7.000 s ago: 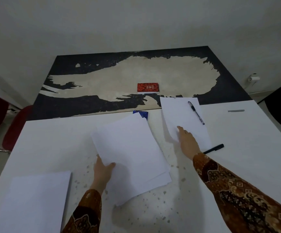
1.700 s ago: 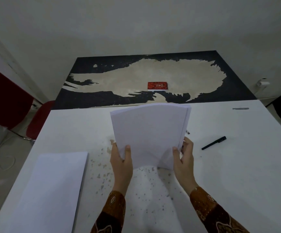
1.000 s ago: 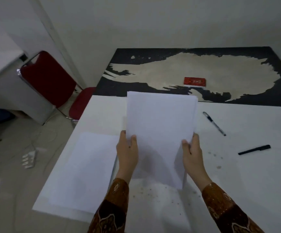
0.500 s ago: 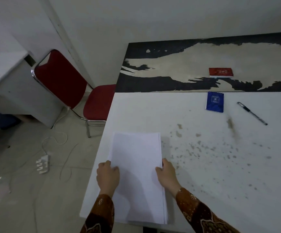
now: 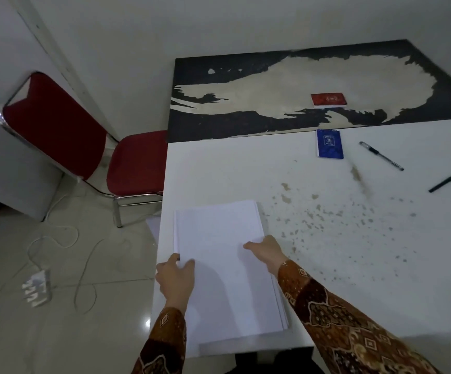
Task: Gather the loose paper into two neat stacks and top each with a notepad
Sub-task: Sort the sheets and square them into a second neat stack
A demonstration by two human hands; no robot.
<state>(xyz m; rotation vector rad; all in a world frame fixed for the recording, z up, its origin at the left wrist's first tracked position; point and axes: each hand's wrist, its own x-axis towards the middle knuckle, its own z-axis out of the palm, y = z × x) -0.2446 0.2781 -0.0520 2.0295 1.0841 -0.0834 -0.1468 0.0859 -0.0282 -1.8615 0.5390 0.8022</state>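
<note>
A stack of white paper (image 5: 219,255) lies flat at the near left corner of the white table (image 5: 327,225). My left hand (image 5: 176,279) grips its left edge, thumb on top and fingers under the side. My right hand (image 5: 266,252) presses on the stack's right edge with fingers spread over the top sheet. A blue notepad (image 5: 329,144) lies at the table's far edge. A red notepad (image 5: 328,100) rests on the black and cream table (image 5: 219,125) behind it. Both notepads are far from my hands.
Two pens, a clear one (image 5: 380,155) and a black one (image 5: 446,181), lie at the far right. A red chair (image 5: 84,147) stands left of the table. A power strip (image 5: 37,288) and cables lie on the floor. A white sheet (image 5: 153,226) shows below the table's left edge.
The sheets I held upright in both hands have been laid down on the stack at the left corner. My hands now rest at its two sides; my view has turned left.
</note>
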